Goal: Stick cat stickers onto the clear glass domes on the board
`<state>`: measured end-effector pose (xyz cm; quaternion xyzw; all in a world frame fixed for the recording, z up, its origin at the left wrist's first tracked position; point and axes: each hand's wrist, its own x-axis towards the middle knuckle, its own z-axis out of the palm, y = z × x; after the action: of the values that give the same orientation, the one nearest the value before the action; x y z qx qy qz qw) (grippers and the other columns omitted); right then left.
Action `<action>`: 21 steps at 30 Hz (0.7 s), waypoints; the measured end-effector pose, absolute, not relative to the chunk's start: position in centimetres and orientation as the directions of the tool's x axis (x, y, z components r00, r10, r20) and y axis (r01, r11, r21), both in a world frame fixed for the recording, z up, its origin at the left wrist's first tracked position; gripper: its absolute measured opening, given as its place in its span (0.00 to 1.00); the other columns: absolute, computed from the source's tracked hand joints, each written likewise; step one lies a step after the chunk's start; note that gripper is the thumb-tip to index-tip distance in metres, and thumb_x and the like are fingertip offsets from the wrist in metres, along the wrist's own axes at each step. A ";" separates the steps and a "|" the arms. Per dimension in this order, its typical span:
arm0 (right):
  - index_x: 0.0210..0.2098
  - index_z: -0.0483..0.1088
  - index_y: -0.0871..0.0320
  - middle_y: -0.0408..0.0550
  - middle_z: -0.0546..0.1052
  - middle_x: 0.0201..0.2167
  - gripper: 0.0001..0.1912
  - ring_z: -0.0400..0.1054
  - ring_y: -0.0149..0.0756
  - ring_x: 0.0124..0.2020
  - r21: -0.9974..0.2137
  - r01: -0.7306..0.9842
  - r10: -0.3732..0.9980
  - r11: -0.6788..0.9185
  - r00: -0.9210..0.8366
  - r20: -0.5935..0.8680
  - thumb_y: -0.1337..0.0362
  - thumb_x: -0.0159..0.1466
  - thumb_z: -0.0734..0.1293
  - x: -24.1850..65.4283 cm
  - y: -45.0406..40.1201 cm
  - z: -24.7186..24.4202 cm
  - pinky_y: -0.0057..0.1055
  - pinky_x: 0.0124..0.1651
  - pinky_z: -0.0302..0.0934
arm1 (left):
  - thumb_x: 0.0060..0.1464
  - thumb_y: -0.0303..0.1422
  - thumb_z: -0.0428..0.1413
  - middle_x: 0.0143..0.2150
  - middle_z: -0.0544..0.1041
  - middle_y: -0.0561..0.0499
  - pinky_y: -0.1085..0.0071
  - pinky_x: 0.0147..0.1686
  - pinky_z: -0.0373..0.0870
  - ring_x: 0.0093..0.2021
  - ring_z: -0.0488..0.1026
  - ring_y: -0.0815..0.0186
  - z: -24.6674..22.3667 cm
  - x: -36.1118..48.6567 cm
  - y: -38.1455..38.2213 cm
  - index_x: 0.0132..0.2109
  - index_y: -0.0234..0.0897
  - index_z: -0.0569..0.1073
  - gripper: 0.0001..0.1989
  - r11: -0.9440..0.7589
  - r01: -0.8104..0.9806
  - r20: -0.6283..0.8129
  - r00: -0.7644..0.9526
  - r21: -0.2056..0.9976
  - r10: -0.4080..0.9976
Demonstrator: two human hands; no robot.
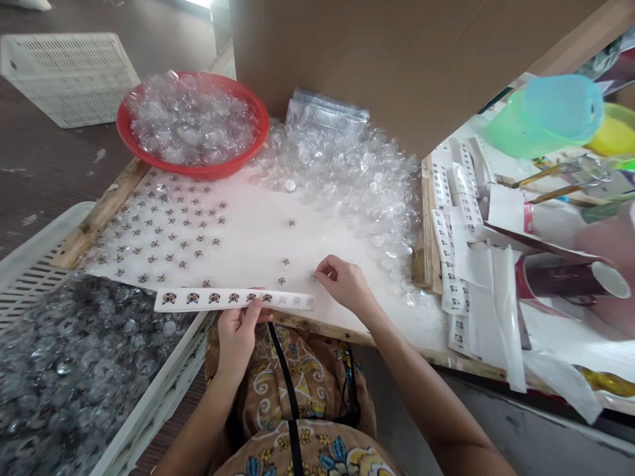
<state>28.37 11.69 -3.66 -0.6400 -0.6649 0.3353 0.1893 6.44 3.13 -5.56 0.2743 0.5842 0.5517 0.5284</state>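
My left hand (241, 337) grips a long white sticker strip (203, 299) at the table's front edge, thumb on top. Small dark animal-face stickers run along the strip's left part; its right end shows only faint marks. To the right of the strip, my right hand (344, 281) is closed in a pinch low over the white tabletop (253, 231). A tiny dark-printed piece shows at its fingertips, probably a sticker, partly hidden. Just left of that hand lie several small see-through pieces with animal faces (285, 262). Many more printed pieces (171, 236) are spread in rows on the left.
A red basin (262, 125) heaped with see-through plastic pieces stands at the back left. Loose see-through pieces (357, 178) pile up before a cardboard sheet (397, 59). A white crate (143, 410) of pieces sits lower left. Beyond a wooden edge (427, 231) lie sticker strips (449, 264) and a dark mug (560, 277).
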 end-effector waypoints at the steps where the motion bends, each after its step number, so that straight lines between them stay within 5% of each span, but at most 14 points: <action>1: 0.30 0.69 0.56 0.43 0.75 0.26 0.02 0.66 0.31 0.26 -0.671 0.741 0.977 -0.030 -0.121 -0.176 0.67 0.59 0.66 28.3 11.7 -3.8 0.28 0.33 0.57 | 0.51 0.47 0.65 0.35 0.82 0.47 0.67 0.30 0.81 0.32 0.81 0.60 -5.6 6.4 3.1 0.44 0.34 0.81 0.22 0.240 -0.260 -0.313 -0.292 0.935 0.904; 8: 0.34 0.72 0.56 0.49 0.75 0.37 0.05 0.69 0.35 0.33 -0.548 0.829 0.982 0.109 -0.174 -0.067 0.70 0.64 0.64 26.4 11.4 -4.8 0.30 0.35 0.58 | 0.50 0.49 0.65 0.37 0.83 0.46 0.65 0.29 0.81 0.31 0.80 0.59 -5.7 6.5 3.1 0.44 0.34 0.82 0.23 0.238 -0.245 -0.306 -0.294 0.940 0.906; 16: 0.50 0.68 0.56 0.50 0.75 0.40 0.14 0.72 0.35 0.34 -0.666 0.745 0.986 0.041 -0.138 -0.093 0.72 0.66 0.61 26.0 11.5 -4.7 0.32 0.39 0.62 | 0.50 0.48 0.65 0.35 0.83 0.47 0.67 0.31 0.81 0.30 0.79 0.61 -5.7 6.3 2.9 0.42 0.34 0.82 0.21 0.232 -0.263 -0.308 -0.296 0.936 0.904; 21: 0.57 0.67 0.57 0.53 0.70 0.48 0.32 0.71 0.31 0.31 -0.612 0.791 0.947 0.009 -0.203 -0.249 0.70 0.53 0.75 25.3 12.1 -4.5 0.34 0.41 0.66 | 0.47 0.47 0.67 0.36 0.83 0.46 0.68 0.28 0.80 0.31 0.80 0.59 -6.2 6.0 2.8 0.40 0.34 0.82 0.21 0.221 -0.289 -0.304 -0.283 0.931 0.910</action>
<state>25.30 12.13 -4.49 -0.6202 -0.7005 0.3332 0.1169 5.97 2.79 -6.23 0.2717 0.5708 0.5616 0.5337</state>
